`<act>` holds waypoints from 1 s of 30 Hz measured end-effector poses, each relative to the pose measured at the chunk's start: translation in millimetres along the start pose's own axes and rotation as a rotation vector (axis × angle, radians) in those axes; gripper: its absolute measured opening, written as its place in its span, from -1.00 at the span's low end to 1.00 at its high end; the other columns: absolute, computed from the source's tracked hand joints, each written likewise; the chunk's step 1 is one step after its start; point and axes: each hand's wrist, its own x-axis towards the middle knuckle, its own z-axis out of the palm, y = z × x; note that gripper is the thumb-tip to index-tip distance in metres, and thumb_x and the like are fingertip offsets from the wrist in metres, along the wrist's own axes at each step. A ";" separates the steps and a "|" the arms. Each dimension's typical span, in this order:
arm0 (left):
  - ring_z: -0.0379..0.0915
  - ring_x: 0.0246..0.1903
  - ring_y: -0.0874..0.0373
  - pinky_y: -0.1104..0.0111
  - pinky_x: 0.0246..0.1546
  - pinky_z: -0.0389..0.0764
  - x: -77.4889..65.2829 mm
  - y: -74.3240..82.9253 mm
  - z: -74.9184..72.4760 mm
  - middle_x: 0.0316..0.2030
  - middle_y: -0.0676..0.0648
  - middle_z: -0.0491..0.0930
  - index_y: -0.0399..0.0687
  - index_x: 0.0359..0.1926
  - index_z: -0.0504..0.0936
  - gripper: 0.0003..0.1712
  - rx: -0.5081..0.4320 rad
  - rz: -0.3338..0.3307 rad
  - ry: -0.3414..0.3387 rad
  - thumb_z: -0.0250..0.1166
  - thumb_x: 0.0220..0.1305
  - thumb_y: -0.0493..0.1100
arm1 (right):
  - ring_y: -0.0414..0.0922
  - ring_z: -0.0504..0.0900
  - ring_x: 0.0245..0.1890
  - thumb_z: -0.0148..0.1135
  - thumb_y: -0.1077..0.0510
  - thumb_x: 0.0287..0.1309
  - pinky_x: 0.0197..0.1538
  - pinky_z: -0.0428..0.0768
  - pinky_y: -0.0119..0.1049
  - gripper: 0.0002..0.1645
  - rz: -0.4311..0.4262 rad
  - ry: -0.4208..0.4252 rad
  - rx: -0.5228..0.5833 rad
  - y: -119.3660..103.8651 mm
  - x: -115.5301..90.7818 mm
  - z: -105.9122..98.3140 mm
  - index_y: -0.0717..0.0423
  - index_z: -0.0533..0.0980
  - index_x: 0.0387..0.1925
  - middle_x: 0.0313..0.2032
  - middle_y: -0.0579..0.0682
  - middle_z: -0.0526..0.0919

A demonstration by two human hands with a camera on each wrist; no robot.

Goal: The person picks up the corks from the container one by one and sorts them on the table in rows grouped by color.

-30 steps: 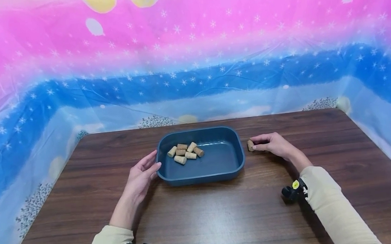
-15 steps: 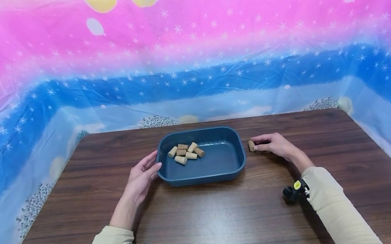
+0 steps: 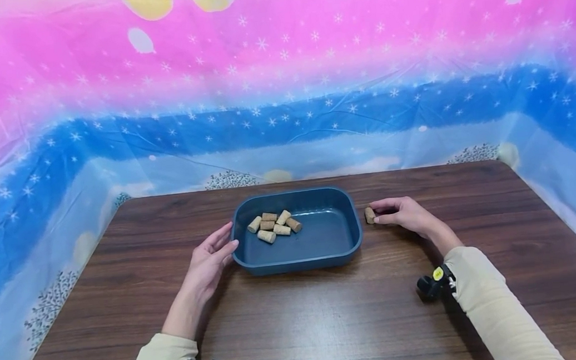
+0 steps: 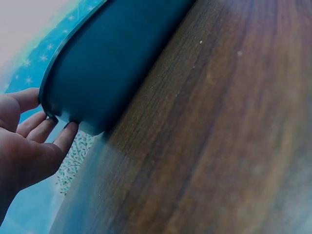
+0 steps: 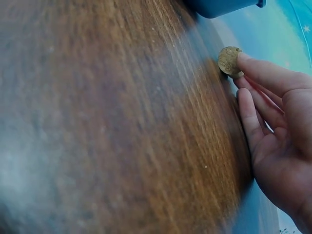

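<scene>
A dark blue rectangular basin (image 3: 323,250) stands on the table, with several wine corks (image 3: 281,230) lying loosely in its left half. My left hand (image 3: 208,263) holds the basin's left end. In the left wrist view, the thumb is at the rim and the other fingers (image 4: 68,134) touch the outer wall. Just right of the basin, my right hand (image 3: 403,215) pinches a single cork (image 3: 369,215) between thumb and fingers. The right wrist view shows the round end of this cork (image 5: 228,61) low at the tabletop; whether it touches the wood is hard to tell.
The dark brown wooden table (image 3: 317,317) extends on all sides of the basin. A pink and blue snowflake-printed cloth (image 3: 282,91) hangs behind and along both sides. Black wrist cameras (image 3: 431,284) sit at both sleeve cuffs.
Almost nothing differs. Both hands keep their places, the right one still with the cork, the left one still at the basin. The view has shifted very slightly.
</scene>
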 end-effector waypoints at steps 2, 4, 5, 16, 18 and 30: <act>0.16 0.35 -0.02 0.20 0.26 0.31 0.0 -0.2 -0.5 0.41 -0.18 0.17 -0.18 0.44 0.19 -0.38 -0.001 0.001 0.001 0.10 0.42 -0.31 | 0.10 0.46 0.13 0.35 0.16 0.16 0.15 0.44 -0.07 -0.40 0.001 -0.001 0.011 -0.1 0.4 1.1 0.29 0.46 0.21 0.08 0.22 0.56; 0.16 0.35 -0.02 0.20 0.26 0.31 -0.1 -0.4 -0.8 0.41 -0.19 0.17 -0.18 0.44 0.19 -0.38 -0.004 0.001 0.003 0.10 0.42 -0.32 | 0.10 0.46 0.14 0.36 0.17 0.15 0.16 0.43 -0.07 -0.39 0.000 -0.002 0.019 -0.4 0.8 2.1 0.29 0.46 0.21 0.08 0.23 0.55; 0.16 0.35 -0.02 0.20 0.26 0.31 0.0 -0.7 -1.1 0.41 -0.19 0.17 -0.18 0.44 0.19 -0.38 -0.005 -0.001 0.005 0.11 0.42 -0.32 | 0.10 0.45 0.14 0.37 0.17 0.14 0.17 0.43 -0.08 -0.38 -0.001 -0.003 0.024 -0.5 0.9 2.5 0.29 0.45 0.22 0.09 0.23 0.55; 0.19 0.33 -0.01 0.23 0.22 0.36 3.2 -3.8 -1.6 0.41 -0.20 0.17 -0.23 0.44 0.18 -0.37 -0.024 0.014 0.005 0.11 0.40 -0.35 | 0.07 0.37 0.25 0.29 0.20 0.21 0.06 0.46 -0.47 -0.30 -0.013 -0.014 0.234 3.0 -1.2 0.6 0.34 0.30 0.32 0.26 0.28 0.39; 0.19 0.33 0.00 0.24 0.22 0.36 3.5 -4.6 -1.5 0.41 -0.20 0.17 -0.23 0.44 0.18 -0.37 -0.026 0.021 0.001 0.12 0.40 -0.34 | -0.02 0.42 0.21 0.26 0.20 0.25 0.03 0.52 -0.44 -0.30 -0.006 0.008 0.314 2.7 -0.8 1.1 0.36 0.26 0.34 0.29 0.30 0.35; 0.20 0.32 0.02 0.27 0.20 0.38 3.6 -5.3 -1.6 0.40 -0.18 0.18 -0.21 0.43 0.20 -0.37 -0.025 0.026 0.001 0.14 0.39 -0.34 | -0.18 0.52 0.08 0.20 0.16 0.32 0.17 0.50 -0.17 -0.36 -0.030 0.100 0.505 -44.3 6.9 6.6 0.40 0.26 0.30 0.19 0.23 0.46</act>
